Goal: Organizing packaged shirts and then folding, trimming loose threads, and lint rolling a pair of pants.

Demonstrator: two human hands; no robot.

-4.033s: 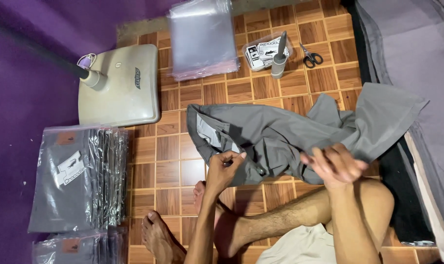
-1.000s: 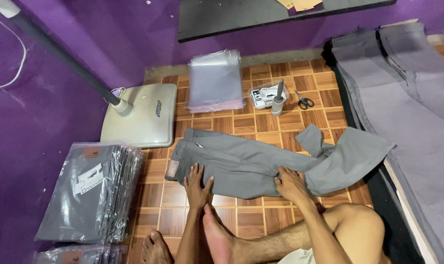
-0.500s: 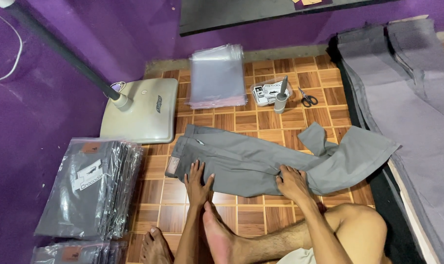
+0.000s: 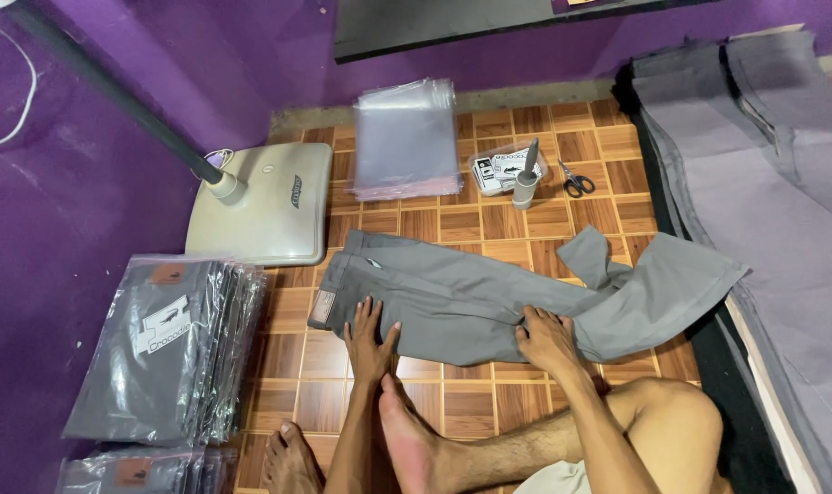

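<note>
Matt grey cloth trousers (image 4: 489, 302)

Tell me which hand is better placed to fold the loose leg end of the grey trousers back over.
Probably the right hand: it rests on the grey cotton trousers mid-leg, nearer the loose leg end. The left hand lies flat beside the waistband.

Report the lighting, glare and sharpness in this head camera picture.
Head view: even overhead light, sharp throughout. Glare streaks the bagged stack and the clear bags. Soft shadows sit under the left hand and right hand on the grey trousers. Wide-lens bending shows at the edges.
</note>
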